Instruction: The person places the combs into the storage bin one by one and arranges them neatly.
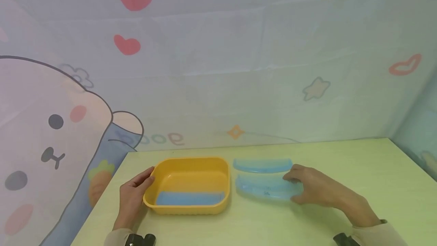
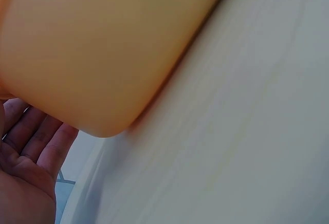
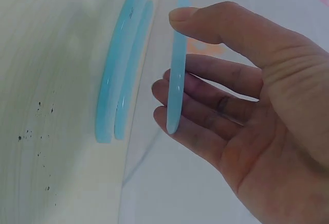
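Note:
My left hand (image 1: 132, 196) grips the left wall of a yellow plastic basin (image 1: 187, 210), thumb at the rim and fingers along the outside. Inside the basin, near its front wall, lies a blue comb (image 1: 190, 199). To the right of the basin, my right hand (image 1: 317, 188) pinches another translucent blue comb (image 3: 176, 85) by one end, thumb on one face and fingers on the other. In the right wrist view it stands apart from two more blue combs (image 3: 110, 90) on the table. One of these, the rear comb (image 1: 263, 166), lies behind the right hand's fingertips.
The pale yellow-green table (image 1: 259, 227) carries the basin and combs. A cloth backdrop (image 1: 218, 56) printed with hearts and a cartoon animal rises behind the table's back edge and along its left side.

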A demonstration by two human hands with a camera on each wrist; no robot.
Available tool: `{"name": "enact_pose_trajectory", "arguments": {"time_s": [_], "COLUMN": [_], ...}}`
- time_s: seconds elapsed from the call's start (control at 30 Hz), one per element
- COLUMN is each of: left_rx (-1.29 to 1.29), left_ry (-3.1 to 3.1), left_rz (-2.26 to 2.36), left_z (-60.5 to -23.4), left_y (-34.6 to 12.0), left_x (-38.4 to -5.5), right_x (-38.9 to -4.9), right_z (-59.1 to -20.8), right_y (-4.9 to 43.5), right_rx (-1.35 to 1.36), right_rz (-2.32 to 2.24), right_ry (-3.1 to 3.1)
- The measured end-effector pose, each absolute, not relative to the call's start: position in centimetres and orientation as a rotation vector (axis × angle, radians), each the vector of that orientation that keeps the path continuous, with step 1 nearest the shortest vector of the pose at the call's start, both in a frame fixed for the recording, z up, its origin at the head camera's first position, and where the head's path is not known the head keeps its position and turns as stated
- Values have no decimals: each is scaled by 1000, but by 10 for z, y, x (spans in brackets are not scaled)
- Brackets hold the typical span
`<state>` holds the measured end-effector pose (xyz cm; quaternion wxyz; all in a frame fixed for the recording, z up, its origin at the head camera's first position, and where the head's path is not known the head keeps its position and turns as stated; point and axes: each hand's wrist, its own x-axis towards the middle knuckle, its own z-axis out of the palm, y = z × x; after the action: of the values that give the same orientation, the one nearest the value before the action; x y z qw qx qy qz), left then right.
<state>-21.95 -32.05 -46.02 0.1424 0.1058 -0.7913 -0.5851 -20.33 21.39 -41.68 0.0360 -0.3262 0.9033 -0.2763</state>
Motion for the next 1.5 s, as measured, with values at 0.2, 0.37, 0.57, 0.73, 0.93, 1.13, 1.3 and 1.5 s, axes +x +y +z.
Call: {"name": "enact_pose_trajectory", "arguments": {"time_s": [0.2,0.37,0.57,0.73,0.93,1.13,1.3,1.5], "left_rx": [287,285,298,314,329,343,344,341], "left_ry": [-2274,-2281,-2278,-2271,-2283,-2270,-2261,-2235], "left_rz": [-1693,-1683,-1681,-1699,-1702,-1723,-1727,-1732], "left_z": [-461,-460,-459,-459,-459,-458,-456,-454], "left_y": [-319,-318,-319,-320,-323,-326,-327,-326], "left_x": [-220,-219,-219,-218,-217,-216,-215,-211], "right_x": [-203,-203,-203,-202,-201,-201,-200,-200], "right_z": [-415,-415,-413,-412,-411,-409,-407,-405], "right_y": [215,214,212,210,207,204,202,199], "right_rx": [-1025,-1054,-1065,-1061,-1083,-1100,-1090,-1079], "right_rz": [-838,-878,-880,-884,-885,-878,-885,-892], "right_ry": [2849,2878,2902,2908,2926,2960,2957,2961]}}
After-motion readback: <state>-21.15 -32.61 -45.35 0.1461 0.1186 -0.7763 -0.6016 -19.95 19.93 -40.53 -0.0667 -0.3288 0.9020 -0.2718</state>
